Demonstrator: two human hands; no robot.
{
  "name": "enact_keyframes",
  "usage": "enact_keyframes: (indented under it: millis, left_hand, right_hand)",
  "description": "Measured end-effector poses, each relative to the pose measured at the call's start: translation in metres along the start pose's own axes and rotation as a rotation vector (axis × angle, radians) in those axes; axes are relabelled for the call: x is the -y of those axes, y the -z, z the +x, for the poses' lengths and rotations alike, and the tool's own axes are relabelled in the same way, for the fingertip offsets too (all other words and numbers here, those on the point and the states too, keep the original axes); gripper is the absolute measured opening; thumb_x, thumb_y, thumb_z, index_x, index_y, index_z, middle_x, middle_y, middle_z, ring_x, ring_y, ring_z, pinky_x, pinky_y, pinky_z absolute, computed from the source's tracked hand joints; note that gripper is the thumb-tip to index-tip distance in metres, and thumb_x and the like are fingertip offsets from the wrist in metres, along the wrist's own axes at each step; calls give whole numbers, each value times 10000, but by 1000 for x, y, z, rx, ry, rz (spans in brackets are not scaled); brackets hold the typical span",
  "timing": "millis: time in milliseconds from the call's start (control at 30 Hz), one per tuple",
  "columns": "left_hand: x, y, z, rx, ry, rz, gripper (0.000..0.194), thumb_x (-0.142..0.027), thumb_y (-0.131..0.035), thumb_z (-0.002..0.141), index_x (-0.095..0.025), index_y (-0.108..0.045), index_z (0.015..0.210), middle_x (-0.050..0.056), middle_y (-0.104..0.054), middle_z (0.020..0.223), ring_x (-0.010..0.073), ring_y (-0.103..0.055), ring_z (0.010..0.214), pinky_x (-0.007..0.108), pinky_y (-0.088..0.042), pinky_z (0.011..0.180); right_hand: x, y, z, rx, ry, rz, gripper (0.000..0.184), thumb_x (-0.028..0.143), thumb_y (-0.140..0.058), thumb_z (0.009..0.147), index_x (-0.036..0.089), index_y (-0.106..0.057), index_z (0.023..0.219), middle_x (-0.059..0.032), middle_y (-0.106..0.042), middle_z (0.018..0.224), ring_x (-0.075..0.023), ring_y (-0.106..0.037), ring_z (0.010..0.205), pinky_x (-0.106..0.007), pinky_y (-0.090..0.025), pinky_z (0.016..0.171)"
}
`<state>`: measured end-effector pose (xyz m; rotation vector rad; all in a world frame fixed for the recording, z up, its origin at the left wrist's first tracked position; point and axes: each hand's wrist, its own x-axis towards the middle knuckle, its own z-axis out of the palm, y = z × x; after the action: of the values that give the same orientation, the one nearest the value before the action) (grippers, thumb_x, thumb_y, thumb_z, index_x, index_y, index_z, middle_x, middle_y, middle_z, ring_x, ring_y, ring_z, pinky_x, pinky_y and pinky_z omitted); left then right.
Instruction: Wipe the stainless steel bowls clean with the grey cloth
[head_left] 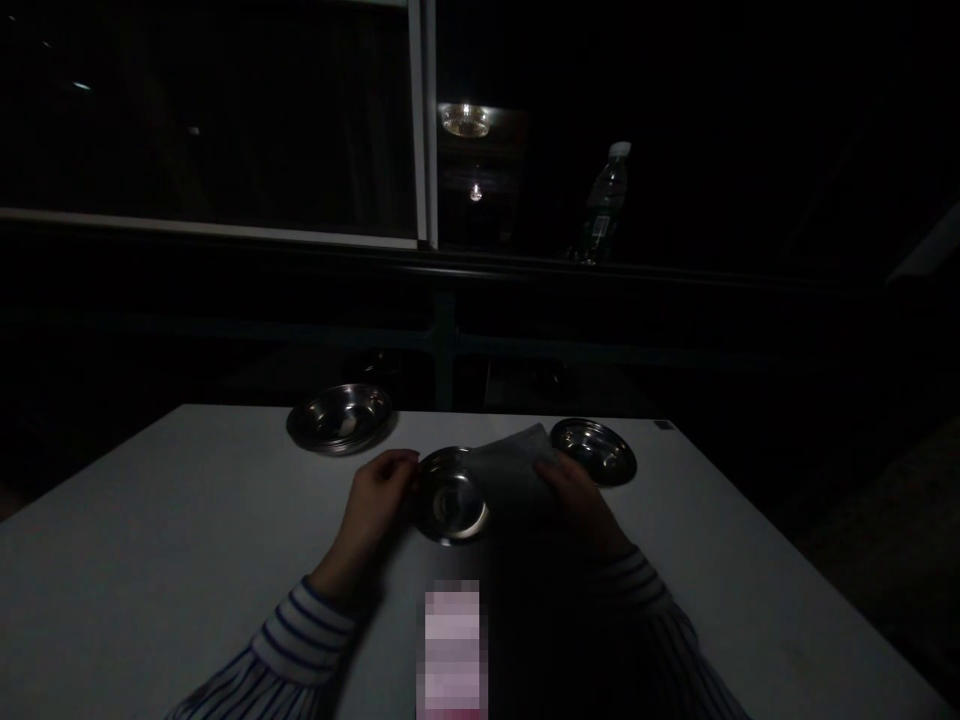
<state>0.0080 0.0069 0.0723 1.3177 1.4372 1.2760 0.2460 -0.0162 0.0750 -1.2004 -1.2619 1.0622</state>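
Note:
My left hand [380,482] pinches the left rim of a shallow steel bowl [451,505] near the middle of the white table. The bowl looks tilted, its shiny inside facing me. A thin grey cloth [510,465] is in my right hand [566,482], fingers closed on its right part. The cloth's left edge overlaps the bowl's right rim; whether it presses on the metal I cannot tell. Beyond my left hand sits a stack of steel bowls [339,418]. Another steel bowl [594,452] lies just past my right hand.
The white table [187,520] runs up to a dark window with a pale frame [424,130]. A plastic bottle [606,205] with a white cap stands upright behind the table. A pixelated patch [452,645] covers the near middle. Dark shadow falls over the front right.

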Motion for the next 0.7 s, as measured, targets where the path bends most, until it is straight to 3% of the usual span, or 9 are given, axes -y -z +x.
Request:
enact_keyframes:
  millis: [67,133,200,300,433,567,700]
  left_hand:
    - [18,8,1,-114,-8,103,379,-462,-588,658,-121,-637,816,97,-677,811,208,-621,723,308,-465,642]
    - [34,10,-2,-84,60,168,441,-495,-588,663,-111,-624,878,101,-672,766,212,-626,691,316,-471,617]
    - [43,5,-7,45,160,98,482,-513,-555,695,-105,-604,946,77,-658,683,183,-603,557,290,-459,501]
    - [50,-6,-16,165,262,-47,450,-471,-559,718,-102,-576,976,34,-622,591,143,-561,458,249,-438,414]
    - [53,-13,-21,208,316,-152,364,-422,-566,738,-98,-569,906,31,-620,582,136,-579,464,248,-472,436]
    - [54,-12,-23,201,307,-273,447,-402,-553,764,-141,-513,1124,41,-651,748,141,-601,542,274,-505,469]
    - [55,-13,-24,213,261,-349,593,-457,-547,761,-190,-409,1272,32,-641,804,149,-601,612,276,-514,493]
  right_hand:
    - [3,9,-2,-88,30,-89,273,421,-551,742,181,-605,861,-27,-650,791,-225,-587,808,-327,-448,717]
    - [4,15,-4,-155,81,-201,272,410,-529,764,187,-590,906,-34,-648,825,-226,-582,830,-331,-444,730]
    - [3,15,-7,-183,150,-326,267,391,-496,794,202,-583,960,-44,-649,895,-232,-579,870,-343,-435,761]
    - [-3,9,-12,-125,227,-463,290,344,-445,836,240,-566,1078,-46,-626,1047,-234,-562,980,-362,-404,852]
    - [-10,-7,-20,-25,251,-510,350,337,-475,830,292,-537,1172,-27,-588,1150,-242,-532,1055,-387,-374,924]
    - [-22,-23,-23,53,352,-518,377,334,-551,787,297,-559,1163,-42,-613,1104,-271,-531,1040,-434,-365,943]
    - [-55,-32,-20,125,427,-508,377,296,-549,771,251,-587,1143,-86,-582,1159,-312,-464,1138,-506,-294,1005]
